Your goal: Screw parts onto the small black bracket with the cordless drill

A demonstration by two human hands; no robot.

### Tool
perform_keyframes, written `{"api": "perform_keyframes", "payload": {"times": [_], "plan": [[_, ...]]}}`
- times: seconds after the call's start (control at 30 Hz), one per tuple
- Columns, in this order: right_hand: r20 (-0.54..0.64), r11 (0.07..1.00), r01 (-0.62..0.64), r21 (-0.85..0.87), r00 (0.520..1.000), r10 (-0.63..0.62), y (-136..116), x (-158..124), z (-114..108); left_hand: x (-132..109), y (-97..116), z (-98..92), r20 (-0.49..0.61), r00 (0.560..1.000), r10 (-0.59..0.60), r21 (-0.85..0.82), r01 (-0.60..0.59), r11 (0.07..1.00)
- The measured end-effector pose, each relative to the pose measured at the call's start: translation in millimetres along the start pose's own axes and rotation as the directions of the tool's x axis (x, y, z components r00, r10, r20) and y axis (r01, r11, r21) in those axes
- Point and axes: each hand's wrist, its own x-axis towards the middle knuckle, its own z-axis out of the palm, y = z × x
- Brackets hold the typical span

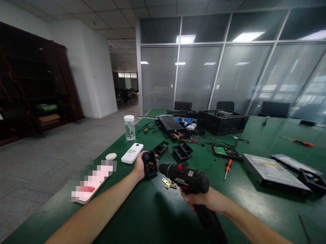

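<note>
My right hand is closed round the grip of a black cordless drill. The drill's chuck points left, toward a small black plastic box that my left hand grips by its sides. Brass-coloured bits show inside that box, too small to name. Between the hands, on the table, lie flat brass-coloured hinge-like pieces. Similar black frames, one at the left and a pair beside it, sit just beyond my left hand. The drill's tip is apart from the box or nearly so.
The green table also carries a white power bank, a lidded clear jar, a phone and an orange screwdriver. An optical drive lies right. A black computer case and cables stand at the back.
</note>
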Motion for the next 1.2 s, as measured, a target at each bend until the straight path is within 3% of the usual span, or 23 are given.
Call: {"api": "perform_keyframes", "payload": {"times": [0.37, 0.73, 1.0, 1.2], "plan": [[0.008, 1.000, 0.028, -0.010, 1.000, -0.028, -0.6, -0.7, -0.5, -1.6, -0.2, 1.8, 0.020, 1.000, 0.013, -0.005, -0.012, 1.000], [0.005, 0.999, -0.021, 0.032, 1.000, 0.021, 4.7, 0.7, -3.6, -3.4, 0.3, 3.4, -0.011, 1.000, 0.007, -0.043, -0.007, 0.999], [0.007, 0.999, -0.004, 0.046, 1.000, 0.004, 6.2, 0.7, -4.1, 0.6, -1.7, -2.5, 0.035, 0.999, 0.008, -0.023, -0.007, 1.000], [0.007, 0.999, 0.000, 0.045, 1.000, 0.000, 2.5, -0.3, -2.2, -0.8, -0.3, 0.7, -0.002, 1.000, -0.002, -0.029, 0.002, 1.000]]}}
